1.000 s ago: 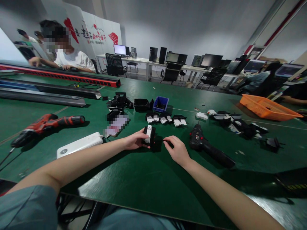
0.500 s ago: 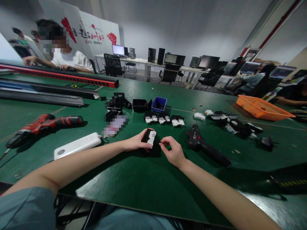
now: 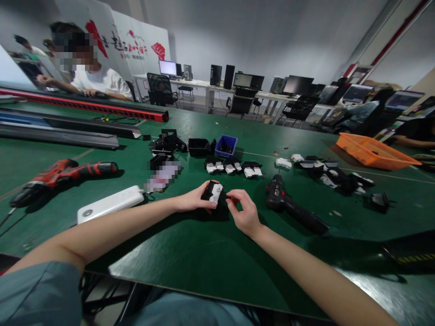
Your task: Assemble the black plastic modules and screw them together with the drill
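Note:
My left hand (image 3: 199,198) is closed around a small black-and-white part (image 3: 215,193), held just above the green table (image 3: 183,258). Close to that part's right side, the thumb and forefinger of my right hand (image 3: 244,212) are pinched together. Whatever sits between those fingertips is too small and dark to make out. Beyond my hands lies a row of similar black-and-white parts (image 3: 233,167). A black cordless screwdriver (image 3: 279,199) rests to the right of my right hand.
A red-and-black power drill (image 3: 57,179) and a white power bank (image 3: 110,204) lie left. A blue bin (image 3: 226,146) and a black bin (image 3: 198,147) stand behind the parts. An orange tray (image 3: 377,154) sits far right. Across the table sits a person (image 3: 102,83).
My hands stay almost in place, and the right fingertips are slightly nearer the held part. The view has shifted a little.

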The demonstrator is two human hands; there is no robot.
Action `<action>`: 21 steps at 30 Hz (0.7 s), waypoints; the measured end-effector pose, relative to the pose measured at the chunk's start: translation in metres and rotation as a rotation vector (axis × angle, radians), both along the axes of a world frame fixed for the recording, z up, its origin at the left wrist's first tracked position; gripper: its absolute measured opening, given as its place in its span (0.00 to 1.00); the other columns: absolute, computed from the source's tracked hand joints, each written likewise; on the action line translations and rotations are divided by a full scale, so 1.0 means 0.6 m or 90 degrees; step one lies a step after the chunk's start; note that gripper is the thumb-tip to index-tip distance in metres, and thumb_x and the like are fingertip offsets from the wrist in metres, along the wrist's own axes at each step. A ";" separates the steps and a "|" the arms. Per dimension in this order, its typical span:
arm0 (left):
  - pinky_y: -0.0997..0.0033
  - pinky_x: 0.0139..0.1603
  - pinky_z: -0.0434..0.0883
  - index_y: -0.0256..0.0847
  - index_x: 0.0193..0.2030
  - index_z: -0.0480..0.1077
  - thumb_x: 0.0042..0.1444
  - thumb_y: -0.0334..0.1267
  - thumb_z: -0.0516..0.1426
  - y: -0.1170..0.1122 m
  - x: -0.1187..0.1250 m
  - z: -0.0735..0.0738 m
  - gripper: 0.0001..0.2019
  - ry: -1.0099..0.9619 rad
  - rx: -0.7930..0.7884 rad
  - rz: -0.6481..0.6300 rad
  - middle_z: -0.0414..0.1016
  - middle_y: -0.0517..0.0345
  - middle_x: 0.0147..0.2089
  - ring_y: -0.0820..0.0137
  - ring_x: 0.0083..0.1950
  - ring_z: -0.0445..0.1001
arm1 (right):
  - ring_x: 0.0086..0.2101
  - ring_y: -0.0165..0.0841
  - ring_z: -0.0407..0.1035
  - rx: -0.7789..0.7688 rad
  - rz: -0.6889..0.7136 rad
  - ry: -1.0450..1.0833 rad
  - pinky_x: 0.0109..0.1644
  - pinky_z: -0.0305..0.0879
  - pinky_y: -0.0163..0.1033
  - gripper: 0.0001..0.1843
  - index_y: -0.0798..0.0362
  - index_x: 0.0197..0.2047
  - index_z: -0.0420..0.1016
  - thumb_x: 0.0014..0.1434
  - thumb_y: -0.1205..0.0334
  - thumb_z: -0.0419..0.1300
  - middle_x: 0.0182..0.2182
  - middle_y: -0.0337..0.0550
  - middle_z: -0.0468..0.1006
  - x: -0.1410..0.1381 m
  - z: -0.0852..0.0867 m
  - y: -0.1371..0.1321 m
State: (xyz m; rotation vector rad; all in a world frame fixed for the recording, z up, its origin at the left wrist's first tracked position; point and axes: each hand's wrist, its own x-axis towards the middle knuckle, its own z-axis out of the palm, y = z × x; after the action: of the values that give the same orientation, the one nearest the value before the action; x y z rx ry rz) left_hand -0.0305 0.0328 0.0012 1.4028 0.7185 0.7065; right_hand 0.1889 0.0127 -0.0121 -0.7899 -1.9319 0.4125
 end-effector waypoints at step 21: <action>0.65 0.36 0.77 0.48 0.62 0.53 0.50 0.38 0.65 -0.001 0.003 -0.002 0.36 0.010 0.013 -0.004 0.63 0.52 0.51 0.67 0.44 0.70 | 0.44 0.38 0.72 0.065 0.047 -0.082 0.48 0.73 0.47 0.11 0.48 0.47 0.75 0.64 0.67 0.56 0.43 0.48 0.76 -0.010 -0.009 0.014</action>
State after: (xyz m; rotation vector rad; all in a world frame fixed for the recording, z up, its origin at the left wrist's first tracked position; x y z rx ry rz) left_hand -0.0286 0.0324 0.0003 1.4300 0.7201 0.7009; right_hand 0.1830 0.0209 -0.0172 -0.6948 -2.0890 0.3113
